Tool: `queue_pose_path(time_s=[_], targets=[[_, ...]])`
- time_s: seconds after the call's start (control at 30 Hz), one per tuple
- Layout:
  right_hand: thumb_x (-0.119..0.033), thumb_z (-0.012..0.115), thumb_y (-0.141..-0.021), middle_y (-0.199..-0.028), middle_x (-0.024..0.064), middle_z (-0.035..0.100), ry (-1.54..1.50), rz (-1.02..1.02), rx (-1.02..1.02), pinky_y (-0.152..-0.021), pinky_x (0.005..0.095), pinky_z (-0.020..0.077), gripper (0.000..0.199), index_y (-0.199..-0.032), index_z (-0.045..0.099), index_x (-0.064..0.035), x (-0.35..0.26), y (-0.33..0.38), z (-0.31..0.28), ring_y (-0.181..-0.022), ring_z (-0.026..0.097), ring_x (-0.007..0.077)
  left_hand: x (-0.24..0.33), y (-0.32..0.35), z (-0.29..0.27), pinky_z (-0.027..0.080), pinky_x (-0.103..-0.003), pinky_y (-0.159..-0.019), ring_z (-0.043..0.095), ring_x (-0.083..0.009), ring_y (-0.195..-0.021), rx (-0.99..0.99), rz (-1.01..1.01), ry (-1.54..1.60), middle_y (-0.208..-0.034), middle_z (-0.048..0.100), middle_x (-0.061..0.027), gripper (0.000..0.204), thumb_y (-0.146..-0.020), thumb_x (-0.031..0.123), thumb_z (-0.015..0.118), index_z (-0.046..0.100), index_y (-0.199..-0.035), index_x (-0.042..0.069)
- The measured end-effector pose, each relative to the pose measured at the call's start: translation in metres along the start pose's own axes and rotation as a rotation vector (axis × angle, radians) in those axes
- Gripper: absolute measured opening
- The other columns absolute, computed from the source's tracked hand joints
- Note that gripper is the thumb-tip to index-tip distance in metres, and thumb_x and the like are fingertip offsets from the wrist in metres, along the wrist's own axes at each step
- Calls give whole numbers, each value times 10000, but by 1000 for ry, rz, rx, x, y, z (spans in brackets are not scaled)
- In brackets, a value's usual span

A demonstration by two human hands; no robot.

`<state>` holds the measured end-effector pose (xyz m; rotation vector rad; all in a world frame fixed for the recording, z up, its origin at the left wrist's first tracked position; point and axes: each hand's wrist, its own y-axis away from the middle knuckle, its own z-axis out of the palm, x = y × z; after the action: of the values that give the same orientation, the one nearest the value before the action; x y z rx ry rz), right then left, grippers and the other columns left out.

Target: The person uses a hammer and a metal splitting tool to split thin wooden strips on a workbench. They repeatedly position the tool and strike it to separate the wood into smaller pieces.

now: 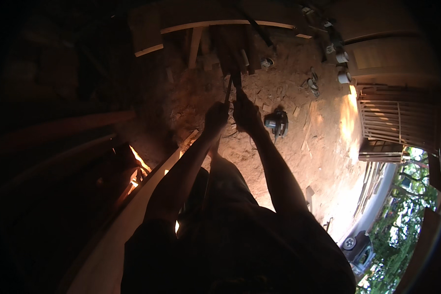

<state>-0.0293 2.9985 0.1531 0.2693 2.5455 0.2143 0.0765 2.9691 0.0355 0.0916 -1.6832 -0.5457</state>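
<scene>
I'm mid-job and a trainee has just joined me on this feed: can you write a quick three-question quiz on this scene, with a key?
1. True or false: the person's left hand holds a thin, dark, straight bar.

2. What sits on the reddish-brown dirt floor, just right of the person's right hand?
A) a yellow plastic bucket
B) a dark power tool with a teal casing
C) a red metal ladder

3. Which hand is nearer the long, pale wooden plank?

Key: 1. True. 2. B. 3. The left hand.
</scene>
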Motion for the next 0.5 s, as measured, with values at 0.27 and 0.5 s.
queue_pose_path(time_s=[0.27,0.5], targets=[[-200,532,-1002,-1251,253,647,-29,69,-66,-825,516,566,622,-1570,295,-116,8,-14,9,-1048,672,445,32,13,-7,524,-508,-716,679,-422,-883,119,157,-239,-853,642,-249,332,-1033,325,516,577,-925,17],[-229,627,-1000,-789,113,656,-486,169,119,-513,376,522,551,-1491,411,-101,22,-14,3,-585,639,227,45,12,-32,506,-412,-548,628,-279,-571,280,694,-905,-712,628,-114,280,-1047,289,493,626,-1028,43]])
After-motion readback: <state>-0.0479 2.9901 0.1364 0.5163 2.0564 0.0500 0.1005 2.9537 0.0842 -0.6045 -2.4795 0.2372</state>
